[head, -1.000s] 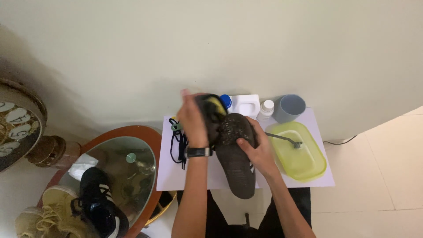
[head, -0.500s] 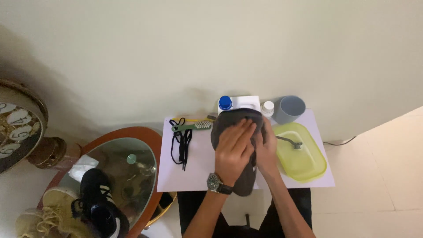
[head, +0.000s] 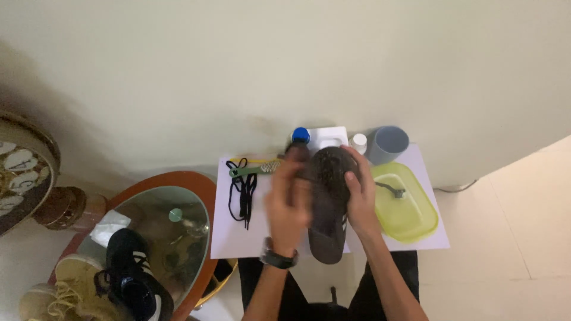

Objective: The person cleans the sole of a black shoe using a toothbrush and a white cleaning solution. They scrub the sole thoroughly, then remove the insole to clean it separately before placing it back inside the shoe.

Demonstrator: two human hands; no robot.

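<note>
While both hands grip dark shoe [head: 328,208] — yellow tray [head: 410,214] just beside.

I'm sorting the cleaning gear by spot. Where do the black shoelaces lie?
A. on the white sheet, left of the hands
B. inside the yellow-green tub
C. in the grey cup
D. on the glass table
A: the black shoelaces lie on the white sheet, left of the left hand.

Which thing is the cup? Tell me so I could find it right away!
Look at the white sheet lying on the floor against the wall. At its far right corner, just beyond the yellow-green tub, stands the cup. It is the only round grey-blue thing there, open on top and bigger than the small white bottle beside it.
</note>
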